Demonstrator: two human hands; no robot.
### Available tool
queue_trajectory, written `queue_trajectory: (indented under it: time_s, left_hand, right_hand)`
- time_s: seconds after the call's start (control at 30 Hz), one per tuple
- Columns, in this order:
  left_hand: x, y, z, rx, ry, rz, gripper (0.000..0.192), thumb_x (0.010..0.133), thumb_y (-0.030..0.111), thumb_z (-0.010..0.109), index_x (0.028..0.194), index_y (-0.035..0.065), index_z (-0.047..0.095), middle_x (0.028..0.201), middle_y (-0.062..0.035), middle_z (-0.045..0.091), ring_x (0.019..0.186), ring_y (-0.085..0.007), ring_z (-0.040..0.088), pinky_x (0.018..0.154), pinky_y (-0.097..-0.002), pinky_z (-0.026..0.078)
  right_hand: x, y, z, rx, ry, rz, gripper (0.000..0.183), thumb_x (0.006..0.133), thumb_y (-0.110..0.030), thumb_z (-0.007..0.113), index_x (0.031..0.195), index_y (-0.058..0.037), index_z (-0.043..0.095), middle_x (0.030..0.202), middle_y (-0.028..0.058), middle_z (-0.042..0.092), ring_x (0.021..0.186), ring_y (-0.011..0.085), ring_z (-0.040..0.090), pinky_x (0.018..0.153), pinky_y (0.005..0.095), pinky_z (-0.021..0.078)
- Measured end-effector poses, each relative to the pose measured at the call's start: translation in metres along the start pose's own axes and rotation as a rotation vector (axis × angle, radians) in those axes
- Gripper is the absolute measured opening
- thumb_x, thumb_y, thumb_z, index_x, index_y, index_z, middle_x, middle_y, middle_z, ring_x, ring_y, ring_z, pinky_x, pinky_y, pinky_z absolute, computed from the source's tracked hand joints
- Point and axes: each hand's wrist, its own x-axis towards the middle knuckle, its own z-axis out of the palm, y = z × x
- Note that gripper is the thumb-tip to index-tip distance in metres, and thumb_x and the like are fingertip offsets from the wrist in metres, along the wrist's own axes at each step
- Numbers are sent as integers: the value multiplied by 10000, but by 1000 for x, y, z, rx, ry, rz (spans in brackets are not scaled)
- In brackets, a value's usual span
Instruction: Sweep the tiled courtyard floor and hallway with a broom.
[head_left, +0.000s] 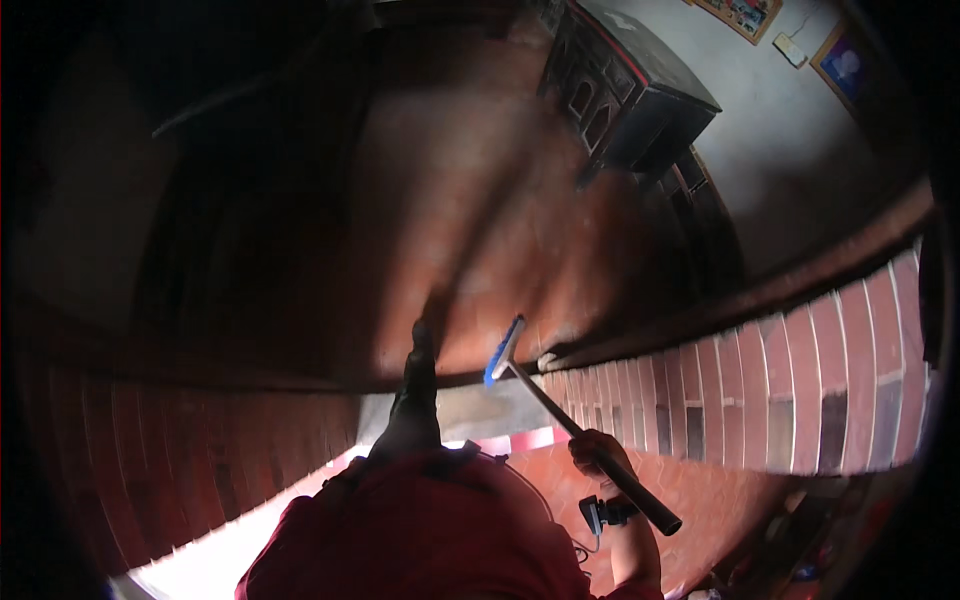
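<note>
My right hand (598, 456) is closed around the dark pole (551, 409) of a long-handled brush or push broom. The pole slants from its thick end by my forearm up to a narrow head with blue bristles (501, 351). That head is over the doorway, at the edge of the red tile floor (465, 217); whether it touches the floor I cannot tell. A device with a cable (600, 513) is strapped to my right wrist. One leg (418, 397) reaches forward across the pale door sill (487, 411). My left hand is out of view.
Brick walls flank the doorway, one on the right (735, 397) and a darker one on the left (187, 457). A dark wooden cabinet (637, 105) stands inside against a pale wall with framed pictures (841, 64). The room's left side is in deep shadow.
</note>
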Motion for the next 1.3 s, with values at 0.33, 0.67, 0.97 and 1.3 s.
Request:
queue_trajectory:
  time_s: [0.33,0.67,0.97,1.3]
  left_hand:
    - [150,302,-192,-751,-329,184,176,722,208,574,838,129,468,786,-10,510,618,-91,460,544,-223,398]
    - [300,479,-305,-667,-111,116,103,727,141,553,789,93,487,714,-2,512,615,-86,485,537,-203,409]
    - [344,505,-335,-624,209,-534,407,825,342,368,1069,25,444,939,-97,505,898,-247,495,795,-328,405]
    - [429,575,-378,-627,196,-292,353,824,314,404,1065,59,442,947,-65,518,871,-193,502,752,-293,410]
  right_hand:
    - [146,-108,12,657,57,17,155,757,-62,455,818,76,489,738,130,489,544,126,508,467,239,429]
    - [280,-244,66,1094,212,65,180,784,-88,420,827,79,472,675,124,496,570,138,520,482,254,436]
    - [499,-455,81,812,-341,324,111,767,-62,418,831,26,441,674,69,487,576,125,511,482,253,418]
    - [705,-651,200,651,-255,410,90,769,-84,426,793,2,438,683,46,460,575,124,493,493,231,400]
